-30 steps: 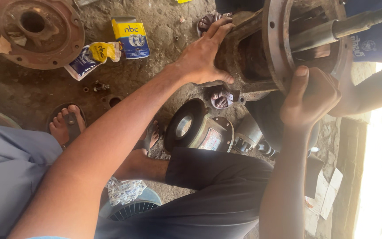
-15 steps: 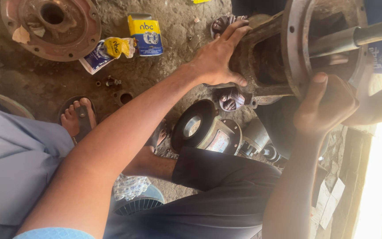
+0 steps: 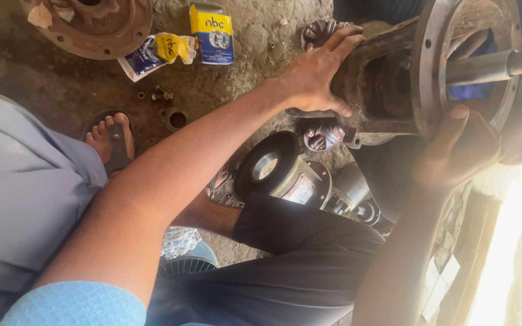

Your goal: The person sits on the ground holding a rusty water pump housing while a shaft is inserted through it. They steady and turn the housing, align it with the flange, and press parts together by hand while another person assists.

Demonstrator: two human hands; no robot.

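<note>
Both hands are on the housing (image 3: 388, 84), a heavy, rusty cast-metal piece up at the top right, held above the dirt floor (image 3: 261, 36). It has a boxy, grimy body and a round flange (image 3: 431, 66) with bolt holes around its rim. A smooth steel shaft (image 3: 496, 65) runs out through the flange towards the right edge, so the long axis lies roughly left to right, shaft end pointing right. The left hand (image 3: 315, 75) is spread wide over the body's left end, fingers wrapped across the top and the thumb pressed under. The right hand (image 3: 457, 154) grips the flange's lower rim, thumb up against its face.

Just below the housing sits a dark, cylindrical motor (image 3: 285, 175) with a round opening facing up. Further left on the floor: a yellow and blue box (image 3: 212, 33), closed, a crumpled wrapper (image 3: 155, 53) beside it, and a rusty disc (image 3: 101, 27) with rim holes. A sandalled foot (image 3: 111, 140) rests nearby.
</note>
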